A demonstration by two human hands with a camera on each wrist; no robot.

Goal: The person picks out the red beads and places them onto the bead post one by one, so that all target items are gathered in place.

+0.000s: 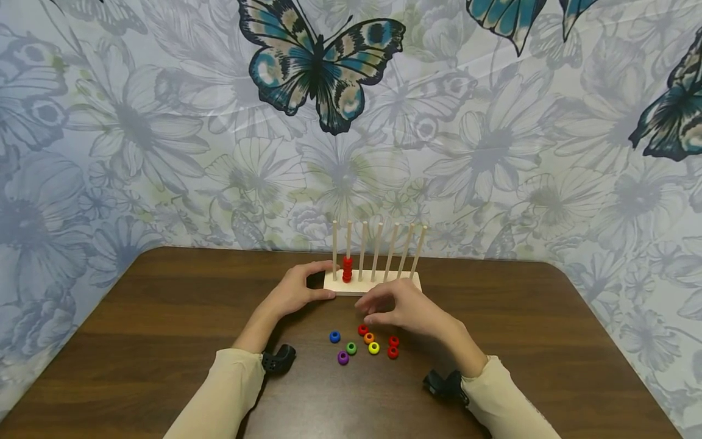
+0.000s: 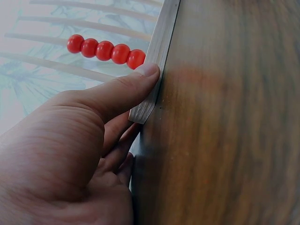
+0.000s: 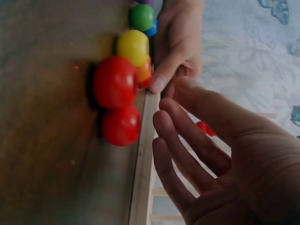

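Observation:
A pale wooden peg rack [image 1: 345,290], with a row of several upright pegs, stands towards the back of the table. Stacked on its second peg from the left are several red beads [image 2: 104,50]. My left hand [image 1: 293,291] grips the rack's left end, thumb on the front edge and fingers behind. In front of the rack, my right hand [image 1: 408,308] hovers with loosely bent fingers and holds nothing. Just below its fingertips lie a red bead [image 1: 363,330], an orange bead [image 1: 369,338] and a yellow bead [image 1: 374,348]. Two red beads [image 3: 115,83] lie farther right.
A blue bead [image 1: 334,336], a green bead [image 1: 351,348] and a purple bead [image 1: 342,358] lie left of the others on the brown wooden table [image 1: 164,329]. Behind the table hangs a butterfly-and-flower patterned cloth [image 1: 219,152]. Each wrist wears a black device [image 1: 278,360].

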